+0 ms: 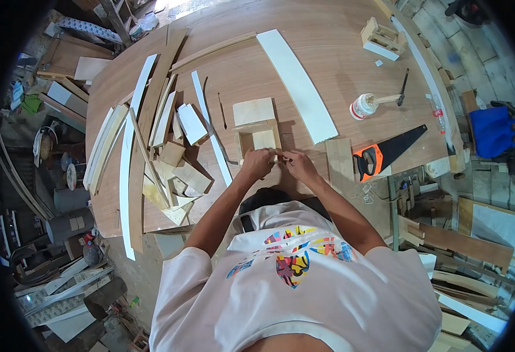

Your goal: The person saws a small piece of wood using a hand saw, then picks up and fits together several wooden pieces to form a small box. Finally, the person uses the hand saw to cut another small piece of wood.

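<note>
A small open wooden box (276,136) lies on the table near its front edge, with a flat light-wood piece (254,111) against its far side. My left hand (258,163) is closed on the box's near wall, close to the right corner. Right beside it, my right hand (298,166) is closed in a pinch at that corner, its fingertips almost meeting the left ones. Whatever the right fingers hold is too small to make out. The near wall of the box is partly hidden behind my hands.
An orange-handled handsaw (390,151) and a white tub (363,107) with a brush (403,87) lie to the right. A white board (298,85) stretches beyond the box. Strips and offcuts (175,164) crowd the left. A slatted wooden piece (383,39) stands far right.
</note>
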The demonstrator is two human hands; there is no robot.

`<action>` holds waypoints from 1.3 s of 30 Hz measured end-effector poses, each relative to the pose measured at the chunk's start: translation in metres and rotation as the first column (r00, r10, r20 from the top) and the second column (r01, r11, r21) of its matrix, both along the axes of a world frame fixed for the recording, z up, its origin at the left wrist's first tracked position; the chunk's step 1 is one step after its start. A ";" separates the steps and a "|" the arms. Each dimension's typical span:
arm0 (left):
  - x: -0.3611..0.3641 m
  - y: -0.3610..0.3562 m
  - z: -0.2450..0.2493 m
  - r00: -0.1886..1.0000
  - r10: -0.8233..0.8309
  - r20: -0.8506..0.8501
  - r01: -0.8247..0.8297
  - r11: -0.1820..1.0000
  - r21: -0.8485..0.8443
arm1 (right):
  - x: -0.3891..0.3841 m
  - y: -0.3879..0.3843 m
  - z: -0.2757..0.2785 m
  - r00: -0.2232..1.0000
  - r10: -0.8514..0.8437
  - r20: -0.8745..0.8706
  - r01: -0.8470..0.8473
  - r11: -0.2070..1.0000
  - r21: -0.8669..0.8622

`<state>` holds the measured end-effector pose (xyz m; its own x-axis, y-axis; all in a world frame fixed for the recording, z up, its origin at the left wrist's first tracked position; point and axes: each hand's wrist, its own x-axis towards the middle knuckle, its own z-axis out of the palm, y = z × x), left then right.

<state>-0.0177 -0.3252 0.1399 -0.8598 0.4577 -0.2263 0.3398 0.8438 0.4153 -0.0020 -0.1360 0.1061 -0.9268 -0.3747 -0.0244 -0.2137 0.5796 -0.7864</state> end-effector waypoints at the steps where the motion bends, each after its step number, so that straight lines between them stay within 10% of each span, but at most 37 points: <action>1: 0.001 0.001 0.000 1.000 0.016 -0.011 -0.016 1.000 -0.023 | 0.000 0.000 -0.001 1.000 -0.002 0.010 0.002 1.000 -0.012; 39: 0.003 0.006 -0.005 0.994 0.112 0.000 -0.112 0.994 -0.016 | -0.018 -0.006 0.003 0.972 0.217 -0.087 -0.211 0.975 0.076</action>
